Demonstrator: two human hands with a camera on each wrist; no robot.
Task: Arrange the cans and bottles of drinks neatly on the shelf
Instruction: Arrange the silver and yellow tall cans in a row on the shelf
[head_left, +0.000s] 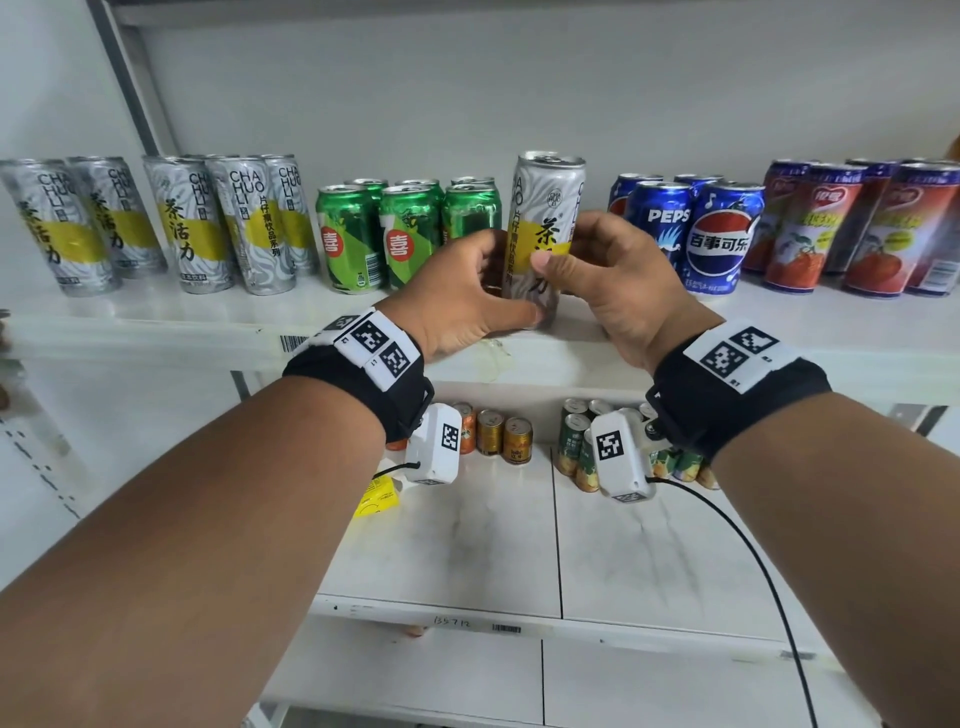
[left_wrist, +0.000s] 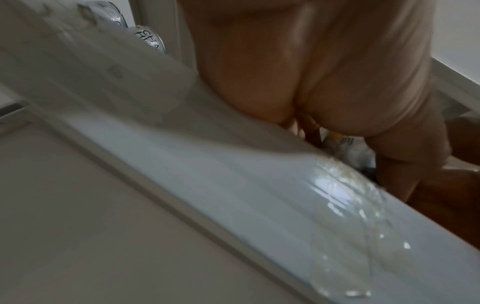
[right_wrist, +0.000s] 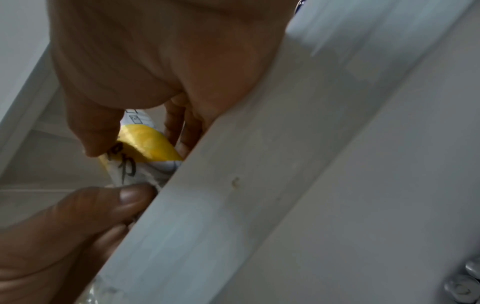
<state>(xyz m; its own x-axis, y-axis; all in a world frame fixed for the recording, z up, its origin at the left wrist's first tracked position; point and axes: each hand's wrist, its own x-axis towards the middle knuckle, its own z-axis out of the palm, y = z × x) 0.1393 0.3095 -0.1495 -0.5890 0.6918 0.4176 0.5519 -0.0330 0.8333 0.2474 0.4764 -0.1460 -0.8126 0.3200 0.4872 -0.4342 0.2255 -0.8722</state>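
A tall silver can with a yellow band (head_left: 543, 234) stands upright near the front of the white shelf (head_left: 156, 322), between the green cans (head_left: 395, 239) and the blue Pepsi cans (head_left: 696, 234). My left hand (head_left: 483, 291) grips its lower part, thumb at the base. My right hand (head_left: 582, 260) holds its middle, thumb pressed on the yellow band. The right wrist view shows the can (right_wrist: 145, 150) between my thumb and fingers behind the shelf edge (right_wrist: 259, 164). In the left wrist view only a sliver of the can (left_wrist: 337, 139) shows past my palm.
Several matching silver cans (head_left: 182, 223) stand at the left of the shelf, red juice cans (head_left: 852, 228) at the right. Small orange cans (head_left: 498, 436) and green cans (head_left: 571, 441) sit on the shelf below. A black cable (head_left: 753, 561) hangs from my right wrist.
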